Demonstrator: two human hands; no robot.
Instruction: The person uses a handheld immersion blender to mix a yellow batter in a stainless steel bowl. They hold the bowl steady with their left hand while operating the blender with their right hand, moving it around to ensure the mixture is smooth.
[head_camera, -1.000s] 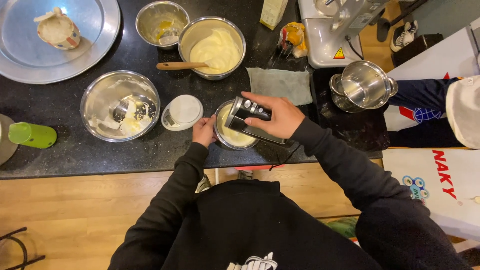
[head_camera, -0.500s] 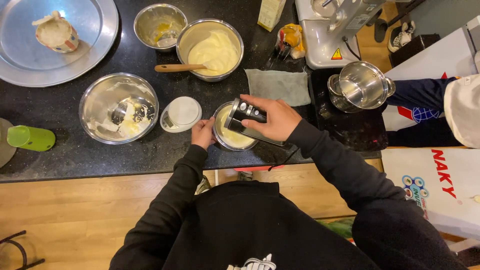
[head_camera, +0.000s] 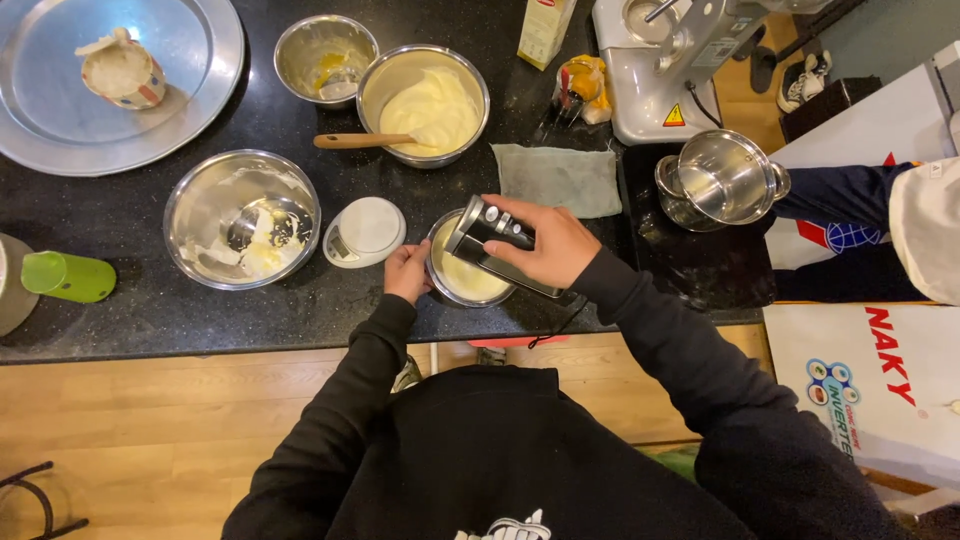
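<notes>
A small steel bowl is set close to the near edge of the black counter, and everything else is placed from it. Little bare counter is left around the small steel bowl: a white kitchen scale lies just beside it to the left, and a grey cloth lies just beyond it to the right. More open counter is seen along the near edge, left of the bowl.

The left hand is curled against the bowl's left rim, fingers closed on it. The right hand is wrapped around a black hand mixer, held tilted over the bowl, the forearm reaching in from the right.

Pale yellow batter is held in the small steel bowl. Farther left, a wide steel bowl with white lumps is seen. Beyond the small steel bowl, a cream-filled bowl with a wooden spoon is placed. Well to the right, an empty steel pot stands.
</notes>
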